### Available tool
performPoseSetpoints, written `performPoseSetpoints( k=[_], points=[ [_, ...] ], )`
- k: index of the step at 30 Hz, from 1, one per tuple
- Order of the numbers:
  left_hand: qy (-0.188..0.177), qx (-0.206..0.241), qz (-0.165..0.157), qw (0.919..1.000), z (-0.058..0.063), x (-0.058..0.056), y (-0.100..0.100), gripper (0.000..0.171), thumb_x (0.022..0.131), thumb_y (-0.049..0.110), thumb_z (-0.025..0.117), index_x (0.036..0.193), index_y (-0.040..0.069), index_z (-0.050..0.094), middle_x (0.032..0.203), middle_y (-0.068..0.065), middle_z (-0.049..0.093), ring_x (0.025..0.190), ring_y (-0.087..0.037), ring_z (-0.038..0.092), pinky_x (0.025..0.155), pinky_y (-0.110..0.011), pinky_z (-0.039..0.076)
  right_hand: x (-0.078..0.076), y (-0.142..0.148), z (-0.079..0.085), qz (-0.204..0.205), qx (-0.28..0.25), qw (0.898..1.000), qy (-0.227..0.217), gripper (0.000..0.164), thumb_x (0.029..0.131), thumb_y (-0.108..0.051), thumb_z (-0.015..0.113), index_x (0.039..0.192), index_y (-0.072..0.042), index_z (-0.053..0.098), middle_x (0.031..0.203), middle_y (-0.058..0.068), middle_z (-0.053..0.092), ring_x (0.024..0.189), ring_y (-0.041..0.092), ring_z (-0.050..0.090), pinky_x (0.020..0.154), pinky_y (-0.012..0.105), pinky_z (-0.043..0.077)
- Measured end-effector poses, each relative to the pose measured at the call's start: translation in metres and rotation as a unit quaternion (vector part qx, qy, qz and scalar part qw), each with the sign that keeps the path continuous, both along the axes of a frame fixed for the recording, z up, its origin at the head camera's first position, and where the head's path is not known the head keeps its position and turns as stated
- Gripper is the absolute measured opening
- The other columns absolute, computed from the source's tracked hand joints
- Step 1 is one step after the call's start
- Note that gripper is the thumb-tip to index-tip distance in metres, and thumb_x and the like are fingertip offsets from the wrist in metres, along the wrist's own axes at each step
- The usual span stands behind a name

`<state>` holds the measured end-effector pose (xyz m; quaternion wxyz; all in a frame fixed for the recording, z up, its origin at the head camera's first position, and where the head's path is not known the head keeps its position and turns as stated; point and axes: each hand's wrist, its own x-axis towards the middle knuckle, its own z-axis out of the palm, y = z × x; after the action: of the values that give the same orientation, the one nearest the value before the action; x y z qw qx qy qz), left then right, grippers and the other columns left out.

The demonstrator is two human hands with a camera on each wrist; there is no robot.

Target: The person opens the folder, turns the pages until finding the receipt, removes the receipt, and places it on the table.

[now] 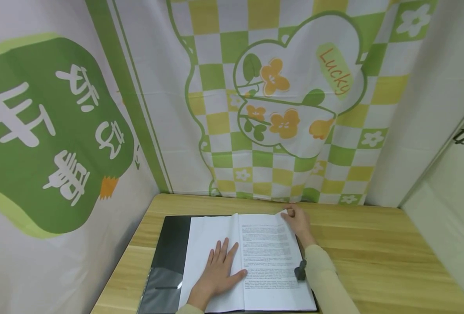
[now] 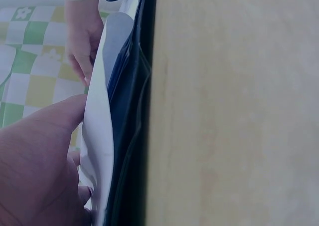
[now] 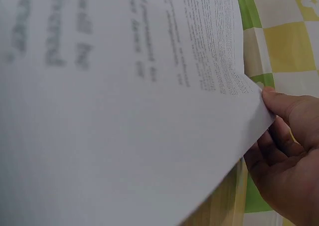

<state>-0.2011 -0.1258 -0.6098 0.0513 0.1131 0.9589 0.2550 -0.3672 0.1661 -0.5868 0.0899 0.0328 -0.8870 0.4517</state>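
Observation:
White printed sheets lie spread in a black folder on the wooden table, with text on the right page and a blank left page. My left hand rests flat on the left page, fingers spread, thumb reaching to the fold. At the far right corner of the printed page, my right hand pinches the sheet between thumb and fingers. The right wrist view shows that corner of the page lifted and bent, with the thumb of the right hand on top.
The wooden table extends right of the folder. A checkered curtain hangs at the table's back edge, and white cloth walls stand at both sides. A small black device is at the right wrist.

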Motion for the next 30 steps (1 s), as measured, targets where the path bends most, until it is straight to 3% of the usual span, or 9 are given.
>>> performPoseSetpoints(
  k=[4, 12, 17, 24, 30],
  points=[
    [0.013, 0.0, 0.006, 0.9999, -0.014, -0.004, -0.001, 0.092, 0.098, 0.071, 0.054, 0.167, 0.016, 0.032, 0.176, -0.016, 0.011, 0.162, -0.041, 0.004, 0.128, -0.062, 0.008, -0.001, 0.001, 0.001, 0.008, 0.026, 1.0, -0.011, 0.025, 0.094, 0.001, 0.073, 0.118, 0.003, 0.07, 0.091, 0.016, 0.065, 0.085, 0.03, 0.059, 0.074, 0.039, 0.048],
    [0.023, 0.007, 0.0, 0.9997, -0.017, -0.004, -0.001, 0.09, 0.098, 0.069, 0.055, 0.166, 0.013, 0.034, 0.175, -0.019, 0.014, 0.161, -0.043, 0.006, 0.127, -0.064, 0.009, 0.0, 0.003, 0.003, 0.028, 0.054, 0.997, -0.053, 0.027, 0.099, -0.002, 0.069, 0.125, 0.001, 0.069, 0.104, 0.019, 0.065, 0.092, 0.031, 0.057, 0.079, 0.045, 0.05],
    [0.014, 0.014, 0.0, 0.9998, -0.008, -0.001, -0.001, 0.09, 0.099, 0.068, 0.054, 0.167, 0.013, 0.033, 0.175, -0.02, 0.013, 0.161, -0.044, 0.005, 0.127, -0.064, 0.008, 0.001, 0.004, 0.002, 0.032, 0.053, 0.996, -0.062, 0.027, 0.1, -0.005, 0.068, 0.127, 0.0, 0.069, 0.11, 0.022, 0.066, 0.097, 0.034, 0.059, 0.084, 0.05, 0.052],
    [0.001, 0.011, -0.013, 0.9998, 0.012, 0.005, -0.001, 0.088, 0.1, 0.063, 0.057, 0.165, 0.009, 0.034, 0.173, -0.025, 0.017, 0.16, -0.048, 0.011, 0.125, -0.068, 0.013, 0.003, 0.005, 0.006, 0.039, 0.045, 0.996, -0.071, 0.027, 0.101, -0.004, 0.066, 0.127, 0.001, 0.068, 0.113, 0.024, 0.066, 0.1, 0.036, 0.06, 0.089, 0.054, 0.052],
    [0.006, 0.014, -0.012, 0.9998, 0.014, 0.006, -0.001, 0.087, 0.1, 0.063, 0.057, 0.165, 0.009, 0.034, 0.173, -0.025, 0.017, 0.159, -0.049, 0.011, 0.125, -0.068, 0.013, 0.001, 0.006, 0.006, 0.044, 0.05, 0.996, -0.059, 0.026, 0.101, -0.004, 0.066, 0.126, 0.002, 0.068, 0.11, 0.024, 0.067, 0.099, 0.036, 0.061, 0.089, 0.054, 0.052]
  ],
)
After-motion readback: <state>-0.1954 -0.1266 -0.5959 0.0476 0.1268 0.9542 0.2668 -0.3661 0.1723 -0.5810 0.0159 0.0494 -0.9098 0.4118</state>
